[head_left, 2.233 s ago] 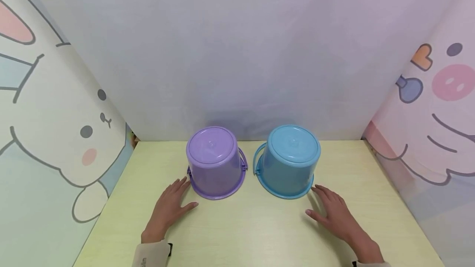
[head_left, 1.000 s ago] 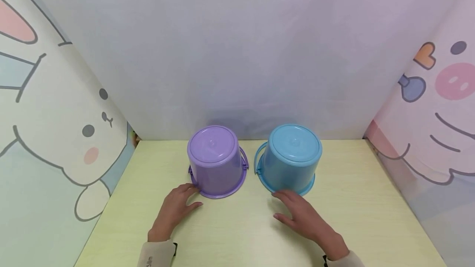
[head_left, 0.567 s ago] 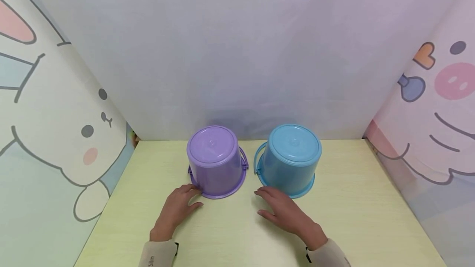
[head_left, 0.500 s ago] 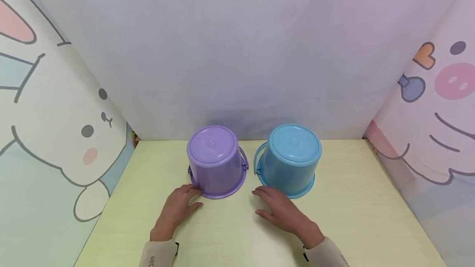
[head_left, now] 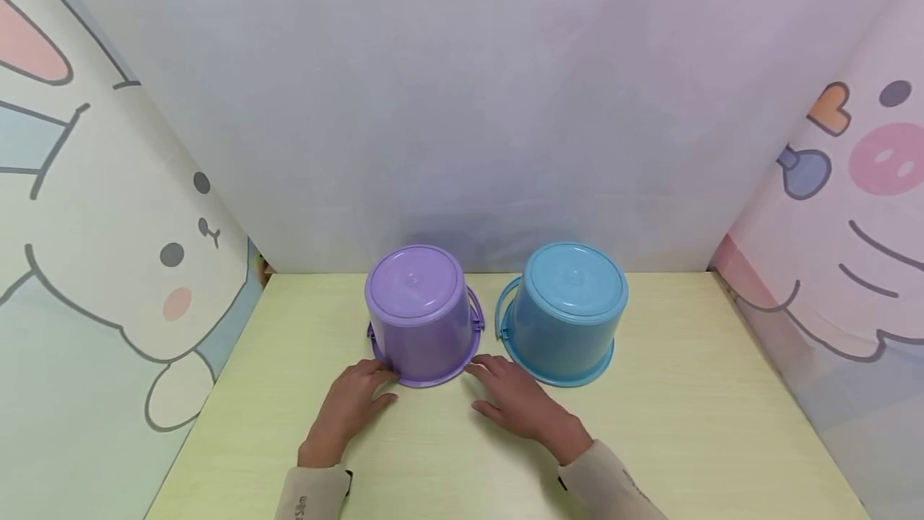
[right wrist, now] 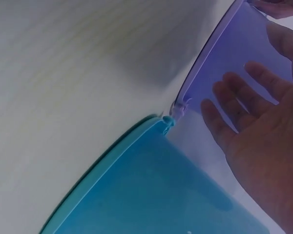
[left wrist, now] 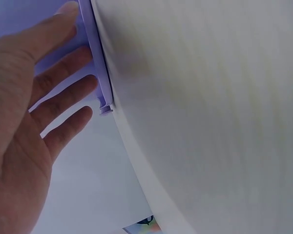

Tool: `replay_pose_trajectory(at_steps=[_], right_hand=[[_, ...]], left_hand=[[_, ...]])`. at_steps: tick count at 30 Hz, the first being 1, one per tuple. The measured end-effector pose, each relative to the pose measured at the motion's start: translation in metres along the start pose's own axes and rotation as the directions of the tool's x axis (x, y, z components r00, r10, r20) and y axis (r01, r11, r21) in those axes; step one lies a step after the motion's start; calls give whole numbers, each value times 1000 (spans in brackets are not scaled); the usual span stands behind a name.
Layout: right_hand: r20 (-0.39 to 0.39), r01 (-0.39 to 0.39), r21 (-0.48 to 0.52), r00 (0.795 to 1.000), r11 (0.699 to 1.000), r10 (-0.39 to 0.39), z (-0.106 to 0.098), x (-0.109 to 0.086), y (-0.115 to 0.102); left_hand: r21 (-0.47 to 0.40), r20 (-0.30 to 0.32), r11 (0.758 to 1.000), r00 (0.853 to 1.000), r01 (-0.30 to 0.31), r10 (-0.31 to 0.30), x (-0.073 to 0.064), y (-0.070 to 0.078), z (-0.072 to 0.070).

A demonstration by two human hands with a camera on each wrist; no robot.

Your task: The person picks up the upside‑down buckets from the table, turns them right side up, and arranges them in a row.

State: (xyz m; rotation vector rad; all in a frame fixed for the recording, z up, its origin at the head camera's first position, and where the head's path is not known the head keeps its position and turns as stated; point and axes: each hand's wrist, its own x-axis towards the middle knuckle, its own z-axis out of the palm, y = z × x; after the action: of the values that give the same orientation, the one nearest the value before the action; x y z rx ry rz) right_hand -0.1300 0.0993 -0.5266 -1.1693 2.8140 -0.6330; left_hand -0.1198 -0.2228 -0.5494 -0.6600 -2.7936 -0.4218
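Observation:
A purple bucket point(head_left: 419, 319) stands upside down on the table, its bottom facing up and its handle down at the rim. To its right a blue bucket point(head_left: 573, 319) is upside down as well. My left hand point(head_left: 351, 401) is at the purple bucket's front left, fingers spread and fingertips right at the rim. On the other side, my right hand point(head_left: 516, 398) reaches to the purple bucket's front right rim with relaxed fingers. In the right wrist view this hand point(right wrist: 263, 112) overlaps the purple wall, and the blue bucket point(right wrist: 151, 190) is close by.
The pale wooden table point(head_left: 433, 464) meets a plain light back wall point(head_left: 462, 103) just behind the buckets. Side panels carry cartoon drawings, a rabbit point(head_left: 130, 207) at left and a pig face point(head_left: 881, 183) at right. A narrow gap separates the two buckets.
My right hand has moved left, from the blue bucket's right side past its front to the purple bucket's rim. My left hand has shifted slightly right, closer in. Both buckets stay in place.

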Motion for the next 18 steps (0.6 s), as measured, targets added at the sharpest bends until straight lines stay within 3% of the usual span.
replay_pose_trajectory(at_steps=[8, 18], right_hand=[[79, -20, -42, 997, 999, 23, 5, 14, -8], [88, -21, -117, 996, 993, 31, 15, 23, -12]], left_hand=[[11, -1, 999, 999, -37, 37, 2, 2, 1], [20, 13, 997, 997, -78, 78, 2, 7, -2]])
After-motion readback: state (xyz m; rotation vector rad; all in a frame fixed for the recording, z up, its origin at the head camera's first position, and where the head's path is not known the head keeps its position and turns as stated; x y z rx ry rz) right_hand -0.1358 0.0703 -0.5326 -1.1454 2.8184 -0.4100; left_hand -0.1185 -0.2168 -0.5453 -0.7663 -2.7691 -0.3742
